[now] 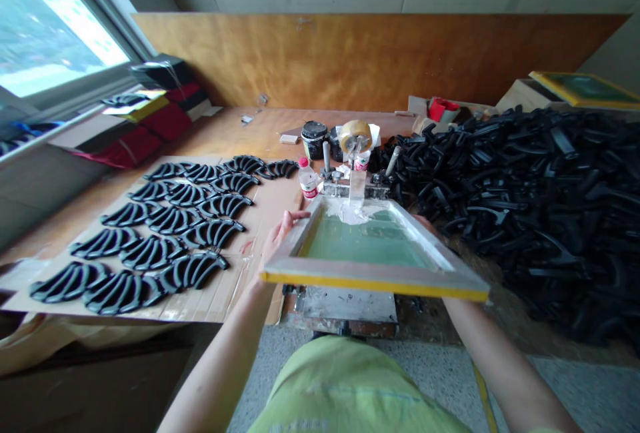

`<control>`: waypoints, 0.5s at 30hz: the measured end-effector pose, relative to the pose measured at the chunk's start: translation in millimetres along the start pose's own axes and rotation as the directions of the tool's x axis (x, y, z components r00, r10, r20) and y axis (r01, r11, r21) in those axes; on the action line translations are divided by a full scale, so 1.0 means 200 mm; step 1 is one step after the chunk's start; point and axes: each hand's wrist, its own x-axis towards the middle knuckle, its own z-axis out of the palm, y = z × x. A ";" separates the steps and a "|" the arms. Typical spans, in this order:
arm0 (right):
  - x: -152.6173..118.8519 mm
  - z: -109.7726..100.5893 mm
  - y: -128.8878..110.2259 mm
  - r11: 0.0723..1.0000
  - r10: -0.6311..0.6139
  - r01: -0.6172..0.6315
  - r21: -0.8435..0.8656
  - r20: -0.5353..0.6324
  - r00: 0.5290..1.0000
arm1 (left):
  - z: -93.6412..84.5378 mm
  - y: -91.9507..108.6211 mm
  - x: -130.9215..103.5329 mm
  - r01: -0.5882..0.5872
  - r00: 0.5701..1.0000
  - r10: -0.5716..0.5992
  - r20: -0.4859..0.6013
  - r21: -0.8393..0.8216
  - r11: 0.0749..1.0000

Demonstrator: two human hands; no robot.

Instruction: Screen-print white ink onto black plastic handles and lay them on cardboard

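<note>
A screen-printing frame (373, 272) with a green mesh is tilted up in front of me, its near edge lined with yellow. My left hand (280, 233) grips its left side, fingers partly showing by the rim. On the right side, my right hand (425, 222) is mostly hidden behind the frame; only a bit of it shows at the edge. White ink lies at the back of the mesh around an upright squeegee or scraper blade (357, 186). Behind the frame is a metal hinge clamp (333, 189). Under the near edge sits a metal base plate (350, 305).
Rows of curved black parts (175, 216) lie on cardboard (270, 203) to the left. A large heap of black parts (540, 200) fills the right. A plastic bottle (307, 180), dark ink tubs (314, 140) and a tape roll (356, 132) stand behind the frame.
</note>
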 end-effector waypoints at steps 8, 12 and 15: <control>0.38 0.10 -0.38 0.951 -0.296 0.304 -0.052 0.123 0.947 | 0.03 -0.56 -0.16 0.291 0.949 -0.286 0.134 -0.019 0.957; 0.41 0.24 -0.47 0.933 -0.244 0.323 -0.159 0.380 0.892 | 0.07 -0.70 -0.13 0.289 0.952 -0.285 0.112 -0.017 0.957; 0.34 0.27 -0.45 0.906 -0.222 0.350 -0.236 0.440 0.870 | 0.07 -0.73 -0.13 0.269 0.958 -0.271 0.091 0.033 0.963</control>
